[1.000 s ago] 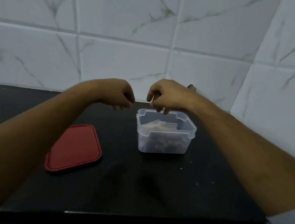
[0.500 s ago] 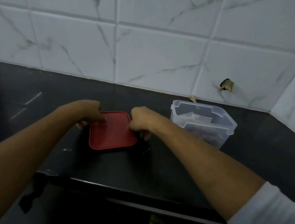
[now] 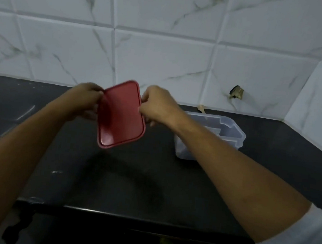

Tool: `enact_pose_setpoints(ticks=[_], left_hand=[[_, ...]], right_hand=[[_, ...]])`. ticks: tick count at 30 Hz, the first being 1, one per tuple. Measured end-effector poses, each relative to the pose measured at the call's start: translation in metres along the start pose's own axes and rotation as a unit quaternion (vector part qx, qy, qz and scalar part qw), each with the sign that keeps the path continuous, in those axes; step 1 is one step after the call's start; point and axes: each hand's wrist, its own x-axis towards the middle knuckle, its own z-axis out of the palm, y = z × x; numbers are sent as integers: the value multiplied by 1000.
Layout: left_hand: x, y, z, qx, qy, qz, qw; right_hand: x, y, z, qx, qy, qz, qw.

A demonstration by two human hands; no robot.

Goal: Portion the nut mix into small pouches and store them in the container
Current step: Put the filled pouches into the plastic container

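A red rectangular lid [image 3: 121, 115] hangs tilted in the air above the black counter [image 3: 112, 185]. My left hand [image 3: 87, 99] grips its left edge and my right hand [image 3: 155, 105] grips its right edge. The clear plastic container [image 3: 230, 131] stands open on the counter to the right, behind my right forearm, which hides much of it. Its contents are dim and mostly hidden; pale pouches inside show only faintly.
A white marble-tile wall [image 3: 162, 45] runs along the back and turns forward at the right. A small hole [image 3: 236, 92] breaks the tile above the container. The counter's front edge [image 3: 129, 215] lies close to me.
My hands left the container, reached to the lid lying on the counter, took it by its two sides and lifted it up. The view has shifted left.
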Motion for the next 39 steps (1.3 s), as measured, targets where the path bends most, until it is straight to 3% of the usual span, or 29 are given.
enact_pose_setpoints(ticks=[4, 10, 18, 28, 31, 34, 37, 39], left_hand=[[-2, 46, 10, -108, 0, 67, 992], [2, 89, 65, -227, -84, 68, 968], [-4, 85, 153, -185, -175, 15, 967], [-19, 51, 171, -136, -174, 54, 974], [-21, 46, 174, -126, -173, 81, 974], [-22, 45, 177, -156, -180, 77, 968], [-19, 41, 179, -174, -191, 62, 964], [-20, 38, 180, -173, -210, 73, 959]], right_hand=[[-2, 1, -62, 8, 124, -75, 989], [-36, 37, -138, -64, 186, -140, 970], [-82, 118, -149, -147, 117, -129, 974], [-97, 153, -105, -113, 33, -159, 980], [-96, 156, -107, -88, 7, -142, 986], [-90, 163, -112, -62, 83, -100, 990], [-79, 174, -118, -47, 160, -3, 986], [-71, 183, -119, -28, 129, 80, 988]])
